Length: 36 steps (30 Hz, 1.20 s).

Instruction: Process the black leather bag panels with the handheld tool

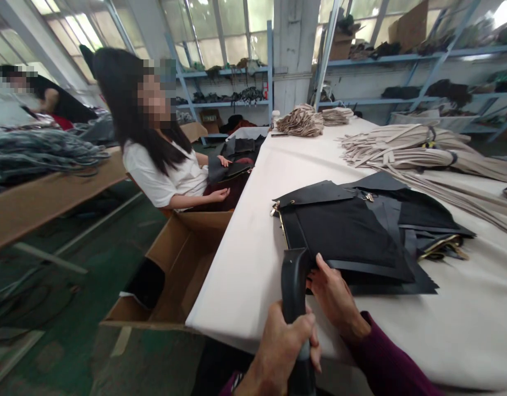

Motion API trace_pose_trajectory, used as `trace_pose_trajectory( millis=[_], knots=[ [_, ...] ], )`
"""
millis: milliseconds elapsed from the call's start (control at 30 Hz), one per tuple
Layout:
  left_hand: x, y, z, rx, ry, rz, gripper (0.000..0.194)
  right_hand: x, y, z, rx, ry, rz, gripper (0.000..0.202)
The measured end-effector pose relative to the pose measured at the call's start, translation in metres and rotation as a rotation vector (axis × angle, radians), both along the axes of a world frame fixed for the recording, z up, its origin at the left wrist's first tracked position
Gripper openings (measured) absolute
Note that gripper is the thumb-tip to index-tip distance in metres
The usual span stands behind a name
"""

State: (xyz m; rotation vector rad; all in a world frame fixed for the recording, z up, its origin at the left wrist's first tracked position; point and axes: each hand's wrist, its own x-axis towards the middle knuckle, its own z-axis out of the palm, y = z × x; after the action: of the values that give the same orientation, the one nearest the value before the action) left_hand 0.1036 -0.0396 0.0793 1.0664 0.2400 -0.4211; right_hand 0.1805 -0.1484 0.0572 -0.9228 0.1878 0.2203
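My left hand (284, 338) is wrapped round a black tool (293, 286) with a thick, slightly curved body, held upright over the table's near edge. The tool's exact kind I cannot make out. Just right of it, my right hand (334, 294) pinches the near left edge of a black bag panel (344, 231), thumb on top; its other fingertips are partly hidden. That panel lies on a stack of similar black pieces with metal clips and gold-coloured zipper edging (443, 246).
Bundles of beige straps (418, 146) lie across the white table (245, 264), with more beige bundles (301, 121) farther back. An open cardboard box (175, 275) stands at the left edge. A seated co-worker (158, 159) holds black pieces. Shelves (232, 71) line the wall.
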Motion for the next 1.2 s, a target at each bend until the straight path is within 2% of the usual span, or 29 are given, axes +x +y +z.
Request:
trace_pose_trajectory(
  millis=[133,233,367,467,633,700,767,800,867,900,967,1000,1033,1133,1200],
  knots=[
    [0.008,0.003,0.013,0.019,-0.05,0.086,0.022,-0.008,-0.001,-0.008,0.06,0.014,0.051,0.033],
    [0.002,0.008,0.02,0.032,-0.062,0.08,0.02,-0.01,-0.002,-0.012,0.142,0.019,0.075,0.031],
    [-0.012,0.003,0.013,0.012,-0.005,0.015,0.029,-0.01,-0.003,-0.01,0.148,0.033,0.041,0.028],
    [-0.013,-0.006,0.005,0.01,0.025,-0.017,0.029,-0.012,-0.002,-0.009,0.147,0.05,0.027,0.028],
    [-0.003,-0.004,0.004,0.086,-0.037,0.117,0.021,-0.027,-0.006,-0.016,0.085,0.019,0.016,0.033],
    [-0.002,0.004,0.005,0.101,-0.051,0.154,0.022,-0.041,-0.013,-0.016,-0.043,-0.003,0.09,0.038],
    [-0.004,0.012,0.007,0.109,-0.063,0.175,0.023,-0.056,-0.025,-0.006,-0.234,-0.022,0.284,0.04],
    [-0.006,0.015,0.007,0.109,-0.065,0.183,0.023,-0.061,-0.033,0.003,-0.326,-0.038,0.389,0.037],
    [-0.008,0.018,0.008,0.103,-0.069,0.192,0.023,-0.058,-0.05,0.027,-0.676,-0.296,0.606,0.036],
    [-0.008,0.017,0.008,0.097,-0.069,0.191,0.022,-0.048,-0.057,0.041,-0.857,-0.438,0.568,0.032],
    [-0.008,0.015,0.009,0.082,-0.061,0.184,0.021,-0.012,-0.066,0.063,-1.21,-0.726,0.279,0.025],
    [-0.007,0.013,0.009,0.075,-0.055,0.18,0.022,0.013,-0.066,0.07,-1.412,-0.854,0.176,0.026],
    [-0.007,0.011,0.009,0.068,-0.048,0.171,0.023,0.041,-0.064,0.073,-1.632,-0.978,0.138,0.028],
    [-0.006,0.009,0.007,0.054,-0.048,0.151,0.027,0.117,-0.047,0.062,-1.748,-1.074,0.204,0.04],
    [-0.006,0.01,0.004,0.067,-0.052,0.154,0.03,0.15,-0.033,0.048,-1.79,-1.109,0.283,0.033]
  ],
)
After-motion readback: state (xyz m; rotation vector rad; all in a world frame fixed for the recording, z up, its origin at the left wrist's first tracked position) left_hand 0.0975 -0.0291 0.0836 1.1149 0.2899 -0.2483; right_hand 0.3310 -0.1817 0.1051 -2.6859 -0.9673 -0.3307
